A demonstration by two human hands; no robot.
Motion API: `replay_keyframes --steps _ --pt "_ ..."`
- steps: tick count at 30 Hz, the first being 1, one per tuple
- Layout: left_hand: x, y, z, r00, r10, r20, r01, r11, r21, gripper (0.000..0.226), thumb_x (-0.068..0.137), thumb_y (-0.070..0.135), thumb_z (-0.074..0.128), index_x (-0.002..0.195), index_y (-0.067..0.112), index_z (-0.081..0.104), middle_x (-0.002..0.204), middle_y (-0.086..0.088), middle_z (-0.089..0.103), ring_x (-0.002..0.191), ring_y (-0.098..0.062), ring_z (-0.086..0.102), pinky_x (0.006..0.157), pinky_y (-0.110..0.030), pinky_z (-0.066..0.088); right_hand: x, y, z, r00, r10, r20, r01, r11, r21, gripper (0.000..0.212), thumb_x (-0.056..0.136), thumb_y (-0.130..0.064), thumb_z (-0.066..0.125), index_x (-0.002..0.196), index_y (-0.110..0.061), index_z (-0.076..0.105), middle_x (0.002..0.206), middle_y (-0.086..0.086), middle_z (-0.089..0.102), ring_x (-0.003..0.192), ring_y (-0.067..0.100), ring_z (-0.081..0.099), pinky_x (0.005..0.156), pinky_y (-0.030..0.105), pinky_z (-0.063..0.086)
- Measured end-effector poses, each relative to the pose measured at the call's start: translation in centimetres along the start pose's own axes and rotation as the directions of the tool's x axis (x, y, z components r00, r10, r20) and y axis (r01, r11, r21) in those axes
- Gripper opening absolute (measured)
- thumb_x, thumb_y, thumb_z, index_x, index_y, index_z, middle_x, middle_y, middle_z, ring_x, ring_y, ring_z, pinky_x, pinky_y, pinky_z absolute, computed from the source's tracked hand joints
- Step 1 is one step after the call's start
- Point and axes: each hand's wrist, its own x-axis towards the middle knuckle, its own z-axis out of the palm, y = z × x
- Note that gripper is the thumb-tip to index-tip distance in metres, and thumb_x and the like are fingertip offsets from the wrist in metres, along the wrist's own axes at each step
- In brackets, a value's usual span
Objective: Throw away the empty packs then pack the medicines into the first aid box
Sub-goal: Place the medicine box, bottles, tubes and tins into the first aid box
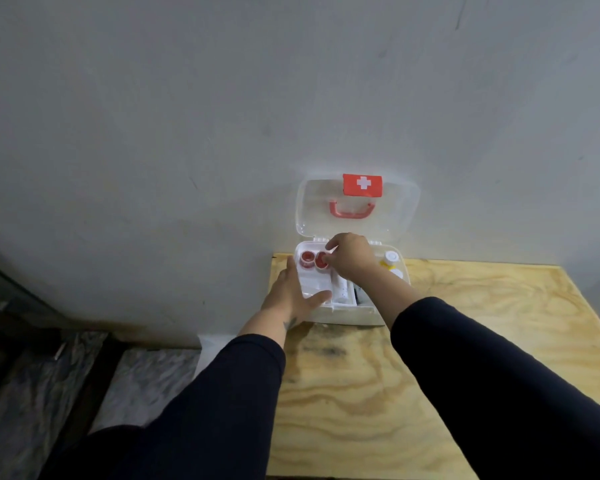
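Note:
A white first aid box (347,315) stands open at the back of the plywood table (361,393), its clear lid (312,202) with a red cross latch and red handle leaning on the wall. Two red-capped containers sit in its back-left compartment; one (305,258) stands free. My right hand (350,254) pinches the other red-capped container (321,261). My left hand (293,292) rests flat on the box's left edge, thumb over the inner tray. A yellow bottle with a white cap (390,259) stands in the right side. White packs lie in the middle, partly hidden by my forearm.
The grey wall rises directly behind the box. The table's left edge runs just left of the box, with a white bag or bin liner (210,344) below it and a marbled floor further left. Bare plywood stretches to the right and front.

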Motion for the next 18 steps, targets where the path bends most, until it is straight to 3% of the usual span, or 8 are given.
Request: replay_keyframes --steps 6,11,18 --pt "0.04 -0.13 0.01 1.000 0.004 0.010 -0.004 1.000 0.023 0.115 0.065 0.072 0.064 0.153 0.032 0.002 0.160 0.001 0.024 0.144 -0.025 0.031 0.112 -0.047 0.037 -0.09 -0.74 0.24 0.999 0.051 -0.005 -0.051 0.999 0.016 0.019 0.089 -0.006 0.060 0.103 -0.008 0.074 0.113 0.009 0.071 0.105 0.025 0.065 0.080 0.025 0.049" --pt "0.14 -0.19 0.05 1.000 0.001 0.002 -0.001 0.999 0.043 0.114 0.077 0.060 0.067 0.155 0.019 -0.006 0.162 -0.003 0.017 0.147 -0.025 0.025 0.115 -0.042 0.032 -0.15 -0.86 0.53 0.999 0.033 -0.018 -0.033 0.999 0.030 0.024 0.089 -0.004 0.058 0.109 -0.005 0.071 0.118 0.010 0.069 0.110 0.026 0.063 0.093 0.031 0.052" --pt "0.02 -0.03 -0.02 1.000 0.002 0.015 -0.002 0.999 0.041 0.113 0.080 0.056 0.066 0.154 0.017 -0.010 0.164 -0.003 0.011 0.149 -0.023 0.019 0.117 -0.039 0.028 -0.31 -0.95 0.73 0.999 -0.032 0.026 0.032 1.000 0.000 0.026 0.087 -0.010 0.061 0.112 -0.006 0.070 0.119 0.010 0.069 0.111 0.025 0.062 0.095 0.032 0.051"
